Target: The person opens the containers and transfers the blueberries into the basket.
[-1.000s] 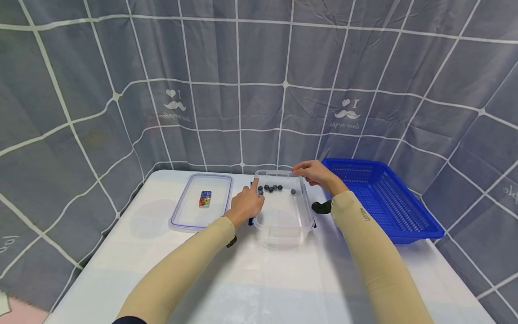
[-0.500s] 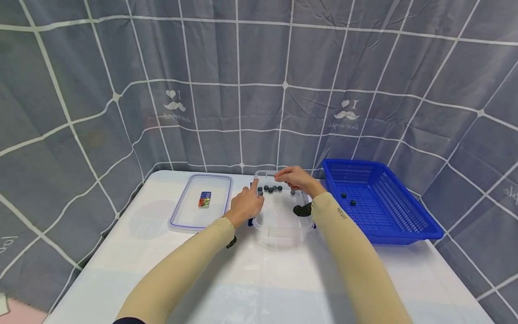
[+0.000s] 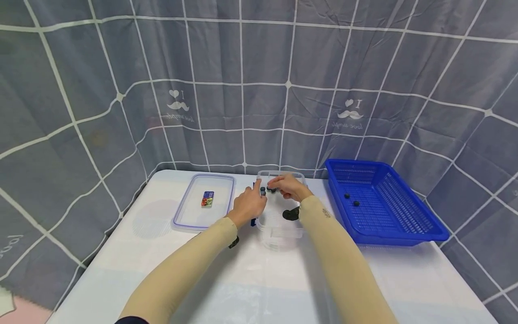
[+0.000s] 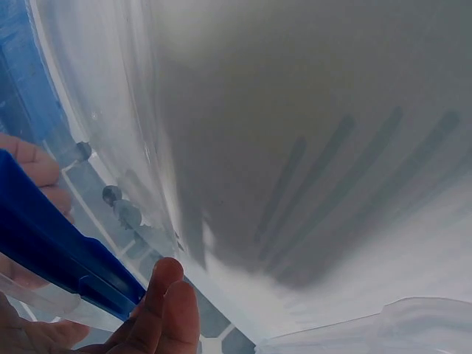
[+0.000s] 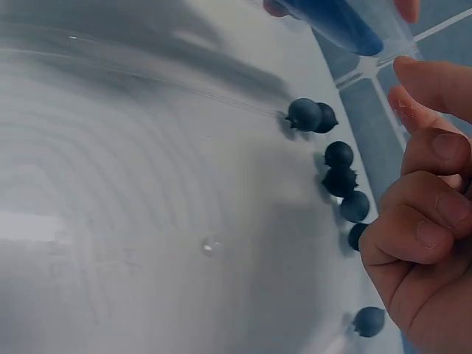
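A clear plastic container [image 3: 279,218] stands mid-table, with several blueberries [image 5: 339,181] along its far end. My left hand [image 3: 247,204] grips its left wall; the left wrist view shows fingers beside a blue side latch [image 4: 66,243]. My right hand [image 3: 289,185] reaches in over the far end, right above the berries. In the right wrist view its thumb and index finger stand a little apart with no berry between them, and the other fingers are curled. Two blueberries [image 3: 351,200] lie in the blue basket [image 3: 388,220] to the right.
Left of the container lies a clear lid [image 3: 188,213] with a blue-purple seal, bearing a small colourful label [image 3: 207,199]. A grey checked curtain [image 3: 259,103] hangs behind the white table [image 3: 243,288]. The basket sits at the table's right edge.
My right hand has moved left, from the container's far right corner to the berries. Two blueberries now show in the basket, where none showed one second ago. The left hand keeps its place.
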The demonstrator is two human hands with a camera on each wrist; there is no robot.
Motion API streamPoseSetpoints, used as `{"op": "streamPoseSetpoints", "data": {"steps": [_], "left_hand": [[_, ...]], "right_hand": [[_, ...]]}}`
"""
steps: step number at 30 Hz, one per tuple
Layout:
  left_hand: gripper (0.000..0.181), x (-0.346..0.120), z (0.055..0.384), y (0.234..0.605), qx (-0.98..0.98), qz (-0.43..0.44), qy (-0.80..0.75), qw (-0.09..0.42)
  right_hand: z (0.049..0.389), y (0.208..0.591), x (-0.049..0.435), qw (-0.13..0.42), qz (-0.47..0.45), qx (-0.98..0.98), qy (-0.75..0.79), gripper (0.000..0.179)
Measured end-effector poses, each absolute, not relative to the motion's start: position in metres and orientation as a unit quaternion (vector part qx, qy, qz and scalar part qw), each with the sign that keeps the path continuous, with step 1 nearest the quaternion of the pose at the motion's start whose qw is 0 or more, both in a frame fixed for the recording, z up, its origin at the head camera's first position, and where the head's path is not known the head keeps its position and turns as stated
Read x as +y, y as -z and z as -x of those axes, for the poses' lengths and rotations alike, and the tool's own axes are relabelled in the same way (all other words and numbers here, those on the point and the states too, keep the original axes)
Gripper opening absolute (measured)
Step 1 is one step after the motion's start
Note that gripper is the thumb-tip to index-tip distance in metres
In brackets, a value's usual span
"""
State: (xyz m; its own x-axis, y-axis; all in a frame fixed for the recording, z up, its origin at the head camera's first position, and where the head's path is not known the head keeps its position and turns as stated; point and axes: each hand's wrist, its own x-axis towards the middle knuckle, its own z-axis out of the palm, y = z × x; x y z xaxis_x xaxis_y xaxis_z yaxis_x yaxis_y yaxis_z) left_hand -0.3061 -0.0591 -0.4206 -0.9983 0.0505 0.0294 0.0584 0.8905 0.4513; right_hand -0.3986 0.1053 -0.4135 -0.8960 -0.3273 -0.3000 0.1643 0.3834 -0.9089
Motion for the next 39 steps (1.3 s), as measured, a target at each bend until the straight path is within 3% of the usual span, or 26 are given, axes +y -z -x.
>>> {"op": "streamPoseSetpoints", "data": {"steps": [12, 39], "left_hand": [[0.063, -0.050, 0.308, 0.420, -0.972, 0.029, 0.235, 0.008], [0.063, -0.056, 0.309, 0.426, -0.974, 0.021, 0.226, 0.017]], "right_hand": [[0.397, 0.436, 0.100, 0.206, -0.009, 0.812, 0.546, 0.030], [0.397, 0.452, 0.085, 0.173, -0.045, 0.818, 0.546, 0.034]]}}
